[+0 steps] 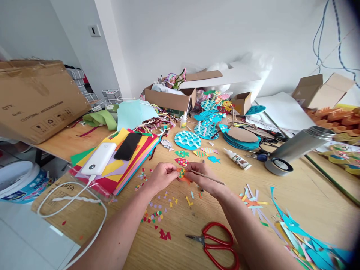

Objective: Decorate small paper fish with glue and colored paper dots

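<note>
An orange paper fish (pixel 184 179) with green and yellow pieces on it is held between both hands at the middle of the table. My left hand (pixel 164 175) pinches its left side. My right hand (pixel 199 175) closes on its right side and also holds a thin stick (pixel 209 177) that points to the lower right. Just beyond the hands lie a red dotted fish (pixel 181 162), a green fish (pixel 182 153), a striped fish (pixel 200 153) and a blue fish (pixel 214 159). Small paper dots (pixel 157 216) and triangles are scattered on the near side.
Red-handled scissors (pixel 218 242) lie near the front edge. Coloured paper (pixel 123 174), a power bank (pixel 99 159) and a phone (pixel 128 146) are left. A glue bottle (pixel 237 159), steel flask (pixel 300 144) and paper strips (pixel 306 236) are right. Blue wavy discs (pixel 188 140) stand behind.
</note>
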`<control>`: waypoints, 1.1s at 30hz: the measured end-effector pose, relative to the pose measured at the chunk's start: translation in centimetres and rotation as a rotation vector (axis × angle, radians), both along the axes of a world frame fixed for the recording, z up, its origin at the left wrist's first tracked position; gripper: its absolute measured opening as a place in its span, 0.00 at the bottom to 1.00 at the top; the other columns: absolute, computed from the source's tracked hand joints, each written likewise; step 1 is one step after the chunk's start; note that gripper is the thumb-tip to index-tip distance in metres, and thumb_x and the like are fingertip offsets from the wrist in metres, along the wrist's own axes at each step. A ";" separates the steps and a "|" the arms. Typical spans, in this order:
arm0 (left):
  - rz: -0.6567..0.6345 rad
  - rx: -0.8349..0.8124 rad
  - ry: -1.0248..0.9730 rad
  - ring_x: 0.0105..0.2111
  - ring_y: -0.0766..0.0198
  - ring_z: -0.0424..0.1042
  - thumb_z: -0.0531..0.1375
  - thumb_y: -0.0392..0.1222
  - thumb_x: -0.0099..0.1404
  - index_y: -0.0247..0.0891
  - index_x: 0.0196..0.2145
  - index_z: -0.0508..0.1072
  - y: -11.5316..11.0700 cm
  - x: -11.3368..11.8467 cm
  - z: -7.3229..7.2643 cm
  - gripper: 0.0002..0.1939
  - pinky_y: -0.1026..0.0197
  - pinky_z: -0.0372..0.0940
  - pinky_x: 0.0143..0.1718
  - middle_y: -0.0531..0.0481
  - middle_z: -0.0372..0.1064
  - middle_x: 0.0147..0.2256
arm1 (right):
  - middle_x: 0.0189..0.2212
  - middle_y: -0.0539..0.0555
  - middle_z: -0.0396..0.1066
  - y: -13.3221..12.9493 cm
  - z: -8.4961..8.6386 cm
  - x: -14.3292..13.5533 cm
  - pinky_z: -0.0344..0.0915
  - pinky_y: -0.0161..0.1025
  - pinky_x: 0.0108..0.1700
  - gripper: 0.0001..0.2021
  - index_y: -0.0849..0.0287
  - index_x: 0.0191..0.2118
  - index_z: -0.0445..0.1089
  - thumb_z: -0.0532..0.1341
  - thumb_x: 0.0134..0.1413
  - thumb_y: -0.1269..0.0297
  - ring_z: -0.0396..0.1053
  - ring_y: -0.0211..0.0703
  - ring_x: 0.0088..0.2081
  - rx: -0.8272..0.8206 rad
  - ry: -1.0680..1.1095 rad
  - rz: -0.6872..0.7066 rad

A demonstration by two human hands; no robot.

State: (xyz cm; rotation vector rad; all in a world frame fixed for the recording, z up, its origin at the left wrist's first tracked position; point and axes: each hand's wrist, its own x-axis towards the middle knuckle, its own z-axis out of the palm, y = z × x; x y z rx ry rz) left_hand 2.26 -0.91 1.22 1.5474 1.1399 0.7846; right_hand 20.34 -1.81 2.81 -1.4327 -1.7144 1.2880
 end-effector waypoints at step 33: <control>-0.045 -0.041 -0.074 0.31 0.58 0.75 0.59 0.45 0.55 0.36 0.27 0.74 -0.3 0.1 -0.3 0.09 0.62 0.64 0.32 0.49 0.74 0.26 | 0.18 0.45 0.60 -0.2 0.4 -0.3 0.50 0.33 0.23 0.06 0.59 0.25 0.67 0.57 0.44 0.63 0.54 0.33 0.21 0.052 0.006 -0.002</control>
